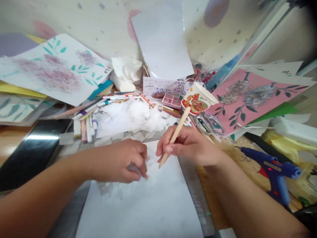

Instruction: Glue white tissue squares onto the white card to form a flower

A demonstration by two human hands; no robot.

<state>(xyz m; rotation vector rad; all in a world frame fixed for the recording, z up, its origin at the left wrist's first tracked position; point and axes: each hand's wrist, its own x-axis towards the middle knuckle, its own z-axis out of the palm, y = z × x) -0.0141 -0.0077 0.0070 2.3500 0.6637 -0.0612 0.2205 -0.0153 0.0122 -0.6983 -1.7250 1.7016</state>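
A white sheet of paper (146, 208) lies in front of me on a grey mat (195, 185), with greyish smudges on its left part. Over the sheet, my left hand (126, 160) is closed, its bent fingers and thumb drawn together low at the paper. Whatever is between those fingertips is too small to make out. My right hand (183, 145) grips a slim, pale wooden stick (177, 134) like a pen, its pointed end down close to the sheet. Small whitish bits lie on the paper between both hands.
Torn white paper (133, 115) and markers (86, 129) lie beyond the sheet. Right of them stand a noodle cup (198, 99) and scissors (210, 124). A blue glue gun (274, 168) is at right, a black tablet-like object (32, 148) at left. Flower pictures (56, 69) lean at both sides.
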